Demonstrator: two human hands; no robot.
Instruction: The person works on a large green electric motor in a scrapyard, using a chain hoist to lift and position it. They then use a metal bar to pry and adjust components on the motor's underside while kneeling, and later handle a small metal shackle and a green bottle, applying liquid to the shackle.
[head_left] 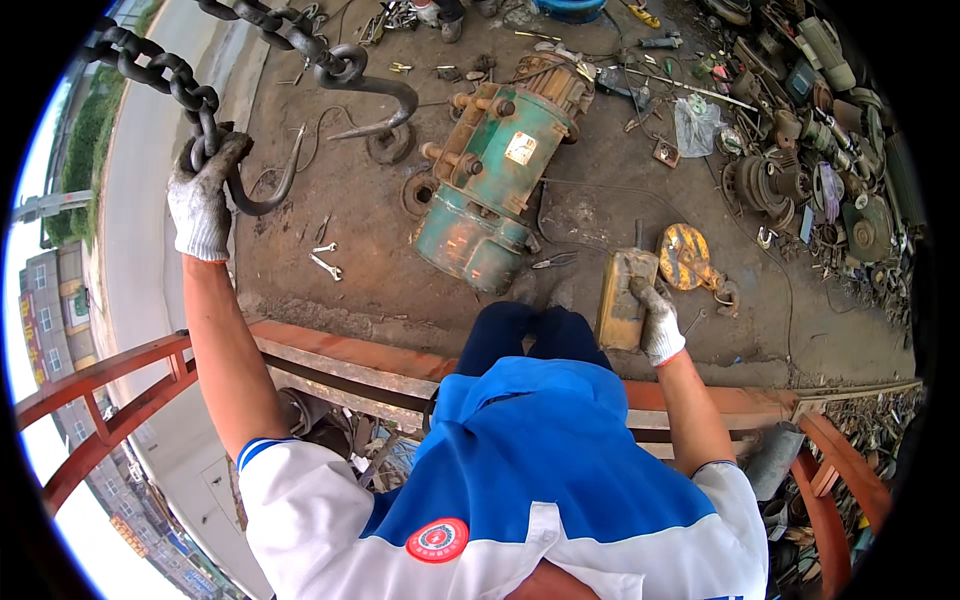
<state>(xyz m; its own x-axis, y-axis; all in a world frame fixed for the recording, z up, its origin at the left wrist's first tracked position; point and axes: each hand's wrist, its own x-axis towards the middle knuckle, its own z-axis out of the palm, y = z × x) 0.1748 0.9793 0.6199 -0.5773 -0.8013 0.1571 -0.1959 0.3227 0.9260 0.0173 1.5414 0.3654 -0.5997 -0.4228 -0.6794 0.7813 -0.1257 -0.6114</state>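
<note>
My left hand (205, 195), in a dirty white knit glove, is raised at the left and closed round the top of a chain hook (268, 200), where it joins a heavy dark chain (165, 72). A second hook (385, 105) hangs from another chain beside it, untouched. In my gloved right hand (657, 320) I hold a worn yellow control box (622, 300) by its right side. A green electric motor (500, 165), scuffed and rusty, lies on the ground between my hands, with stubby bolt-like posts on its left side.
Beside the control box is a yellow-and-black hook block (685, 258). Wrenches (326, 265) and pliers (556, 261) lie on the dirt. Scrap machine parts (765, 190) are heaped at the right. Behind me runs an orange metal rail (330, 350). Another person's boot (451, 28) shows at the top.
</note>
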